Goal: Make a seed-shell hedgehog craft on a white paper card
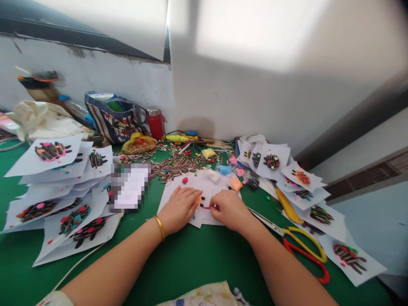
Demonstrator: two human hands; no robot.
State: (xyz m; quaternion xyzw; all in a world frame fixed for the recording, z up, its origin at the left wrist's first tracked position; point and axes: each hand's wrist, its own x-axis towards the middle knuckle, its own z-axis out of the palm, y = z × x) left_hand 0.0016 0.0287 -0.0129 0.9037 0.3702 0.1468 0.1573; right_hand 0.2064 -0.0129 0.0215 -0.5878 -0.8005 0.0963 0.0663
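My left hand (181,209) lies flat with its fingers stretched over a white paper (196,220) on the green table, partly covering an orange clay shape (200,200) with black pieces beside it. Close by on the right, my right hand (230,212) has its fingers curled in a pinch around a thin pink strip (206,208) at the paper. A pink-red clay ball (185,180) sits on the paper above my left hand. Lumps of white (213,175), blue (225,170) and orange clay (236,183) lie just beyond my hands.
Scattered sunflower seeds (178,163) cover the table's far middle. Stacked decorated cards stand left (60,191) and right (321,216). Scissors (299,242) lie beside my right forearm. A red flask (155,123) and striped bag (111,117) stand at the back.
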